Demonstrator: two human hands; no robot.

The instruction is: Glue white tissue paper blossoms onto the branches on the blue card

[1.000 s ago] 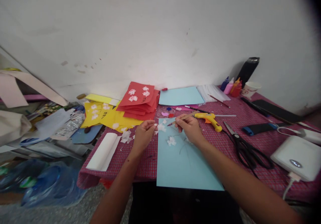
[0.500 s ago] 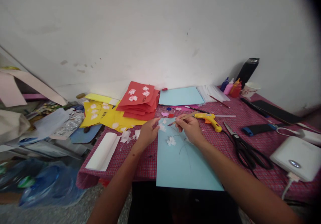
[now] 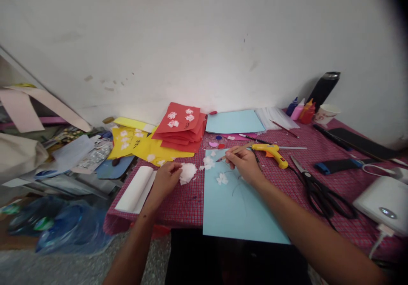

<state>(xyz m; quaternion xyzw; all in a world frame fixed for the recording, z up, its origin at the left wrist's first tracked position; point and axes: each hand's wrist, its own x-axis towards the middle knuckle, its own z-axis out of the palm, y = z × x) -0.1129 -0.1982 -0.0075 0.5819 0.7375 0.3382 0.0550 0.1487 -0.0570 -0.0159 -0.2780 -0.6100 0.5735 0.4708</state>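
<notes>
Our right hand (image 3: 244, 163) is pinching a slim brush (image 3: 242, 147), its dark tip pointing at a white blossom (image 3: 208, 162) near the top left corner of a light blue sheet (image 3: 242, 217). Our left hand (image 3: 167, 178) is reaching to the edge of a rounded white paper piece (image 3: 188, 172), thumb and forefinger close together; whether they are gripping it, we are failing to make out. On the table (image 3: 191, 210), folded white paper (image 3: 135, 189) is lying to the left, and black-handled scissors (image 3: 306, 174) to the right. Farther off, we are seeing a yellow glue gun (image 3: 270, 151), yellow papers (image 3: 140, 146), a red paper stack (image 3: 188, 134) and, near the wall (image 3: 223, 42), a black flask (image 3: 323, 90).
</notes>
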